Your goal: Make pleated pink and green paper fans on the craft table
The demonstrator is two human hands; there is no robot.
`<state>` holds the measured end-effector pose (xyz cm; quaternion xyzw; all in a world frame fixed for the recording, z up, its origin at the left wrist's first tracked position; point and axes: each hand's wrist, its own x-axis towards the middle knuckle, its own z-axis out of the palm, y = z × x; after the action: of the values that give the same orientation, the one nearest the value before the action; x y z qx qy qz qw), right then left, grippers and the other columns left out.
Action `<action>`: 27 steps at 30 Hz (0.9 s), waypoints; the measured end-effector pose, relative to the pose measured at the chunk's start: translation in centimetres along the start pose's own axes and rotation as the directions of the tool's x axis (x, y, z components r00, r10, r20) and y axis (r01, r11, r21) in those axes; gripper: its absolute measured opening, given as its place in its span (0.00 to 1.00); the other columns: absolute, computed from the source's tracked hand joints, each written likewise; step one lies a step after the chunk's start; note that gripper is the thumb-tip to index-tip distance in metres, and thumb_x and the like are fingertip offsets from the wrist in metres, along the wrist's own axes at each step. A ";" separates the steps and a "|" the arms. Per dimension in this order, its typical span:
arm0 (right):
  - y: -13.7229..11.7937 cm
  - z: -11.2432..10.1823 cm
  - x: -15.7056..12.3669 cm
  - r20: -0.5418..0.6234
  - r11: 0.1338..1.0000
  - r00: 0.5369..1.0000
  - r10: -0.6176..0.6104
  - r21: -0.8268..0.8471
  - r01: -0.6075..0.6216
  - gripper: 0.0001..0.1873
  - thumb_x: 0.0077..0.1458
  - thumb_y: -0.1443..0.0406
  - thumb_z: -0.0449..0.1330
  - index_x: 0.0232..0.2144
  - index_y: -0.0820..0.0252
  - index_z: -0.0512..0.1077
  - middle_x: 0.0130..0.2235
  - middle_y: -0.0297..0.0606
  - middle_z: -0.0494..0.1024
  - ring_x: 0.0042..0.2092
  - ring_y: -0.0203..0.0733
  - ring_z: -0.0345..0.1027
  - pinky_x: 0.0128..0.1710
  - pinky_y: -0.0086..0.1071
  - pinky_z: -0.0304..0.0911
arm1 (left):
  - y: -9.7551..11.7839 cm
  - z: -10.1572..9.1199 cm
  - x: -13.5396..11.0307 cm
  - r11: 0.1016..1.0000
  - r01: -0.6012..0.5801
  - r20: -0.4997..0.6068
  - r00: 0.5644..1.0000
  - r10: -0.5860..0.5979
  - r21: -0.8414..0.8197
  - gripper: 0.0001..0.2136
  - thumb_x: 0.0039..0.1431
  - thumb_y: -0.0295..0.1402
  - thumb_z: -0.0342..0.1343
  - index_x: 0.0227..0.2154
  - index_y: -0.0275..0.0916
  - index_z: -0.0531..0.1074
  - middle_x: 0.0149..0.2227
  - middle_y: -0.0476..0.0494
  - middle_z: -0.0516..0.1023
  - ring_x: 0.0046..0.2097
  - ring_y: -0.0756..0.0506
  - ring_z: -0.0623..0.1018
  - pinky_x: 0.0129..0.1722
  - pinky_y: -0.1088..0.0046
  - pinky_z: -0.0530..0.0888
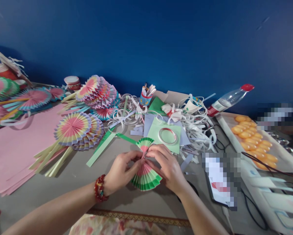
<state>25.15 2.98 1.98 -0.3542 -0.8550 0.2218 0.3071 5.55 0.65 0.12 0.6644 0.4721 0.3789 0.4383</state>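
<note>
Pinched at its narrow middle, a pleated paper fan (146, 176) in pink, light green and dark green spreads out above and below my fingers. My left hand (124, 169) grips it from the left, a red bead bracelet on that wrist. From the right, my right hand (164, 166) closes on the same centre. The fingertips hide the exact middle of the fan. Just beyond lies a roll of tape (167, 135) on a light green paper sheet (153, 130). Light green and dark green paper strips (101, 149) rest left of the fan.
Finished round paper fans (73, 129) and pink sheets (19, 143) cover the left side. White paper scraps (197, 130) pile up behind my right hand. A pen cup (145, 98) and a tilted plastic bottle (230, 99) stand near the blue wall. A phone (219, 182) with a cable lies right.
</note>
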 end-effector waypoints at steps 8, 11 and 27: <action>0.2 0.5 0.0 -0.045 0.998 0.999 -0.022 -0.054 0.020 0.06 0.62 0.71 0.57 0.40 0.56 0.70 0.42 0.41 0.74 0.46 0.45 0.67 0.46 0.39 0.64 | -0.3 0.3 -0.2 0.997 -0.040 -0.032 0.999 0.042 0.062 0.06 0.60 0.27 0.52 0.37 0.38 0.73 0.31 0.48 0.78 0.34 0.49 0.76 0.35 0.77 0.70; 0.2 0.5 0.0 -0.055 0.999 0.998 -0.026 -0.049 0.023 0.06 0.61 0.72 0.57 0.39 0.57 0.70 0.42 0.41 0.74 0.46 0.45 0.67 0.46 0.39 0.64 | -0.5 0.3 -0.4 0.993 -0.046 -0.036 0.998 0.051 0.110 0.06 0.60 0.27 0.53 0.38 0.39 0.72 0.32 0.47 0.78 0.34 0.48 0.77 0.35 0.77 0.71; 0.1 0.5 0.1 -0.062 1.000 0.998 -0.009 -0.012 0.008 0.08 0.58 0.73 0.56 0.38 0.57 0.69 0.40 0.41 0.74 0.44 0.45 0.67 0.45 0.40 0.65 | -0.4 0.2 -0.3 0.980 -0.067 0.006 0.998 0.067 0.187 0.05 0.61 0.29 0.52 0.39 0.40 0.72 0.33 0.46 0.79 0.35 0.47 0.78 0.37 0.75 0.71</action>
<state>24.76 3.08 1.56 -0.3590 -0.8478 0.2043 0.3326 5.52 0.36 -0.35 0.7180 0.4832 0.3474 0.3610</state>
